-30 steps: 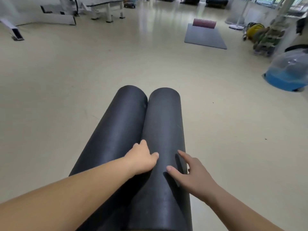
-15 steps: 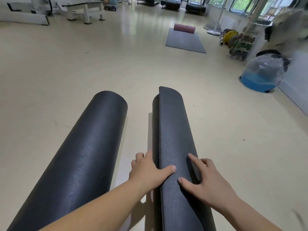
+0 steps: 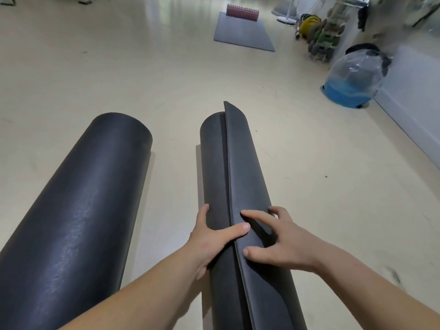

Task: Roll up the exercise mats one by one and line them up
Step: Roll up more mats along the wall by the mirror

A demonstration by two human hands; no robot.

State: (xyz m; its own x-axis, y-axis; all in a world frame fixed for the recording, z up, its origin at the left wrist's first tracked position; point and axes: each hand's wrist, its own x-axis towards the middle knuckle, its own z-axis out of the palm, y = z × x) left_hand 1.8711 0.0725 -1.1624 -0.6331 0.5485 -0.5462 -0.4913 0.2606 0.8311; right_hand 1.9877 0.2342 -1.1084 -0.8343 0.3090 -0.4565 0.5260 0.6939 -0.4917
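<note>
Roughly at 8 o'clock lay the L roll [image 3: 78,210], a dark mat wound tight on the floor [image 3: 166,79]. Its far end pointed toward 12 and its near end ran off the bottom-left edge. No hand touched it. A strip of bare floor kept it apart from the R roll [image 3: 240,175]; the two lay side by side, far ends approx. level, not quite parallel.

The L hand [image 3: 212,244] came in from 7 o'clock and gripped the R roll's left flank. Its fingers curled down that side, and the thumb lay across the top w/ its tip reaching the flap's edge.

The R roll sat at 6 o'clock, running up toward 12. Its outer flap wasn't flush: the long edge stood up as a ridge along the top, and the far corner stuck out past the roll's end.

The R hand [image 3: 283,244] came in from 5 o'clock and lay spread on the flap just right of the ridge. Index and thumb tips pressed on it. The other fingers went over the right side, partly hidden. The hand enclosed nothing.

Far off btwn 12 and 1, a flat mat [image 3: 242,32] lay unrolled, w/ a pink roller [image 3: 242,12] at its far edge. Toward 1–2 stood a rack [image 3: 321,36], contents blurred. At 2 o'clock a ball [image 3: 354,79] in a clear bag sat near the wall.
</note>
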